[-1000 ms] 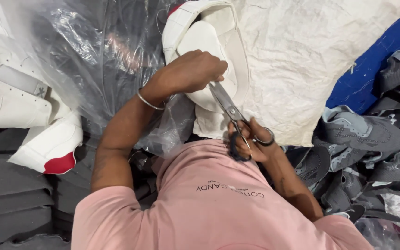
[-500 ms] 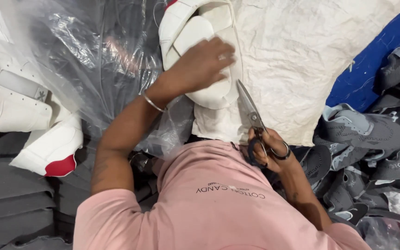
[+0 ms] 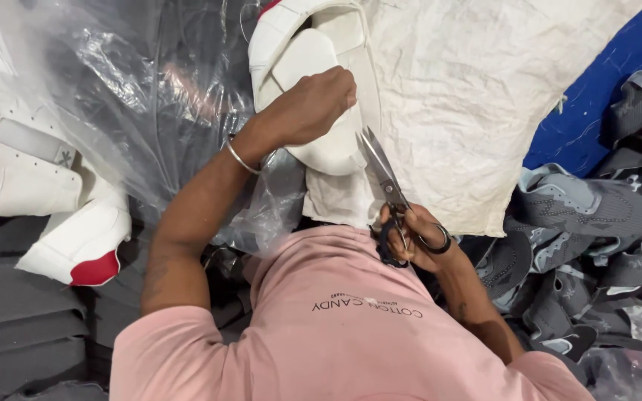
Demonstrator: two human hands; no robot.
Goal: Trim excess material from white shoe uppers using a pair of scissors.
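Note:
My left hand (image 3: pixel 312 104), with a thin metal bangle at the wrist, presses down on a white shoe upper (image 3: pixel 302 52) and grips its lower edge. My right hand (image 3: pixel 419 239) is shut on the black handles of a pair of metal scissors (image 3: pixel 380 167). The blades are almost together. They point up and to the left, with the tips just right of the white upper's rim and close to my left hand. My pink shirt hides what lies below the hands.
A white woven sack (image 3: pixel 484 96) lies under the upper and spreads right. Crumpled clear plastic (image 3: pixel 150 96) covers the left. More white uppers, one with a red patch (image 3: pixel 76 238), lie far left. Grey shoe uppers (image 3: pixel 588 215) are heaped at right on blue sheeting (image 3: pixel 603 96).
The scissors drew back from under my left hand and now sit lower and further right. My left hand moved up a little on the white upper.

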